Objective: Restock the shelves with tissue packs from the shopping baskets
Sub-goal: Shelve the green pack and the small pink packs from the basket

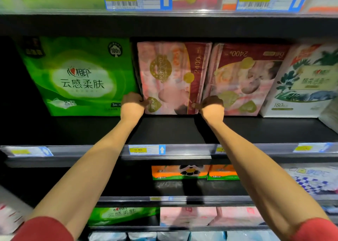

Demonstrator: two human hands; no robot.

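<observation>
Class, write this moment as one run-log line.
left hand: grips pink tissue pack, lower-left corner | right hand: grips lower-right corner | pack: upright on shelf

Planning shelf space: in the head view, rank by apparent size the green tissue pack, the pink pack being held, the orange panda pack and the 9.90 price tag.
1. green tissue pack
2. pink pack
3. orange panda pack, top hidden by the shelf edge
4. 9.90 price tag

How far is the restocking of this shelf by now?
Done: a green pack, a second pink pack and a white pack stand on the shelf. In hand: left hand and right hand grip the lower corners of a pink pack. Left: unclear, baskets are out of view.
</observation>
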